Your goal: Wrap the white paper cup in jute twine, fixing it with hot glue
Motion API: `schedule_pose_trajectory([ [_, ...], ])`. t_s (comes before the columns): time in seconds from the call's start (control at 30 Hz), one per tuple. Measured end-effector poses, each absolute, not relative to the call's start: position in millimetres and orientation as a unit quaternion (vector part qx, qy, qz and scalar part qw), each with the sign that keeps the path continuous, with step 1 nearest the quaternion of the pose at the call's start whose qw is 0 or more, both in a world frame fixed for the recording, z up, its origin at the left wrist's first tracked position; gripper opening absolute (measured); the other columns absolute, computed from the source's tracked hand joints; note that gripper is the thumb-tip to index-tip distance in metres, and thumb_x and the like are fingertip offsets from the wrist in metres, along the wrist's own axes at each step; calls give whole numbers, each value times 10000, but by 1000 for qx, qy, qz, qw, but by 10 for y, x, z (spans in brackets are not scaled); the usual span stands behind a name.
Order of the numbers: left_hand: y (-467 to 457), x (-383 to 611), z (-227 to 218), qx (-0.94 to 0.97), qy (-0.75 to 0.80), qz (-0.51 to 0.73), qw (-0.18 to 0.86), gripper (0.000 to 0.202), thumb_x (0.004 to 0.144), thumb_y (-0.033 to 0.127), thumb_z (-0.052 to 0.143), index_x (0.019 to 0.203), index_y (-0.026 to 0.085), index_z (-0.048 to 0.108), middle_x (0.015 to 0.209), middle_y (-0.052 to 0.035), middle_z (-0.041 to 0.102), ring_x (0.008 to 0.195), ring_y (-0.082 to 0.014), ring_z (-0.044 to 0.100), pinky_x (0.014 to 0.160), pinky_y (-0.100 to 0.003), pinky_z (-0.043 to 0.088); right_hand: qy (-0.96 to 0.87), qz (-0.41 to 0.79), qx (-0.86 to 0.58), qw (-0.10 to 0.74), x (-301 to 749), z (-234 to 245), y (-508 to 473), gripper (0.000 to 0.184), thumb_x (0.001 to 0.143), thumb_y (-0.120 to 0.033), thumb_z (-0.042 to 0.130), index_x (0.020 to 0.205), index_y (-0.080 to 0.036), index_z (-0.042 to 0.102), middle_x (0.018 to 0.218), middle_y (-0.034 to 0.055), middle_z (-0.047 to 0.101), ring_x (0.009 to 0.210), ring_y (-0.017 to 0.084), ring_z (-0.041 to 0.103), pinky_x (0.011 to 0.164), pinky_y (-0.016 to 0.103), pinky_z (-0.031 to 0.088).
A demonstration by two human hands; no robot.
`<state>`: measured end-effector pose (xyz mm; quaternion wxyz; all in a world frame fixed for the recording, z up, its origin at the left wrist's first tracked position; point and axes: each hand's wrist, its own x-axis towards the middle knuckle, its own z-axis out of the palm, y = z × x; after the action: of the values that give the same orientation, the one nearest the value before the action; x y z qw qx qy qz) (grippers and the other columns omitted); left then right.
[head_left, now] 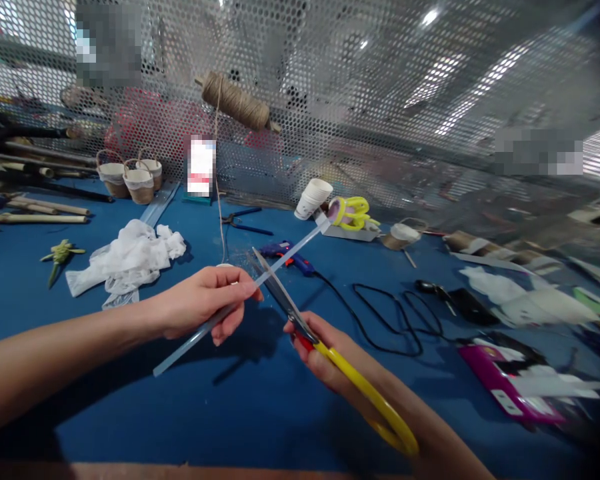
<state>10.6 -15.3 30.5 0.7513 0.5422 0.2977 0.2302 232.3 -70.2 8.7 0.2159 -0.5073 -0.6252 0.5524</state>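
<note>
My left hand [215,300] is closed around a long translucent glue stick [300,247], pinching it near the middle so that both ends stick out. My right hand [325,353] grips scissors with yellow handles [365,387] around their pivot, with some red showing by the fingers. Their blades point up and left and cross the glue stick just beyond my left fingertips; whether they touch it I cannot tell. Behind the blades a blue glue gun [293,257] lies on the blue table [220,413].
White crumpled cloth [135,257] lies on the left, near small baskets [140,183]. Pliers [245,220], stacked paper cups [313,197] and a yellow-banded roll [347,212] stand farther back. The glue gun's black cord [375,343] loops rightward toward a magenta power strip [505,383]. A twine spool [237,101] hangs on the mesh.
</note>
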Motion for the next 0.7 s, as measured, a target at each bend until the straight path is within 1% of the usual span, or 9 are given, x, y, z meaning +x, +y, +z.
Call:
schedule_pose_trajectory([
  [0.1,-116,73,304,594,293,209,719,246,864,364,357,818,151,472,492,19,541,388,-74,460,407,-185,355,-623,555,-505,220,2305,146,-732,469,694,-592,474,945,-201,420,643,-48,387,447,42,269,388,194,246],
  [0.17,-92,48,310,635,288,232,678,255,857,368,378,812,141,485,600,-12,574,501,-88,506,499,-214,399,-618,572,-491,223,2317,129,-743,476,697,-607,464,942,-201,424,637,-47,394,440,41,283,379,191,248],
  [0.2,-83,40,311,645,283,252,663,243,846,368,407,844,140,493,667,-24,583,562,-96,516,552,-231,413,-612,586,-482,225,2326,104,-747,472,704,-606,458,945,-202,423,632,-49,393,434,39,284,372,188,246],
  [0.23,-78,36,310,644,274,271,661,243,830,369,441,912,146,493,736,-34,586,620,-106,522,603,-249,422,-604,599,-474,227,2333,71,-750,462,714,-600,452,947,-202,423,622,-52,389,426,37,279,364,184,241],
  [0.3,-76,43,297,619,237,294,689,379,803,387,489,1116,185,421,834,-45,577,688,-123,528,665,-287,428,-591,616,-462,240,2335,1,-757,446,726,-588,450,940,-197,427,600,-59,377,412,32,264,348,177,225],
  [0.37,-79,67,269,588,185,297,729,542,787,408,510,1254,226,304,812,-36,564,670,-128,532,640,-288,428,-589,620,-451,258,2313,-43,-767,456,724,-596,448,926,-187,436,590,-60,375,411,29,259,346,174,224],
  [0.47,-74,106,224,550,111,292,775,620,784,386,531,1313,263,231,625,22,511,541,-103,499,534,-238,407,-598,615,-448,252,2256,-38,-786,482,707,-615,454,912,-179,447,594,-54,389,427,34,281,363,180,250],
  [0.57,-50,109,200,508,72,262,817,605,787,332,544,1311,249,252,544,35,497,475,-91,482,477,-210,402,-602,608,-459,238,2210,9,-808,508,688,-646,441,905,-187,453,590,-53,388,431,43,285,367,191,254],
  [0.7,-17,74,188,477,58,233,845,543,799,268,535,1290,227,306,531,23,530,420,-84,493,411,-175,390,-614,604,-460,215,2195,69,-829,552,673,-683,409,921,-192,451,614,-45,402,437,47,282,379,202,259],
])
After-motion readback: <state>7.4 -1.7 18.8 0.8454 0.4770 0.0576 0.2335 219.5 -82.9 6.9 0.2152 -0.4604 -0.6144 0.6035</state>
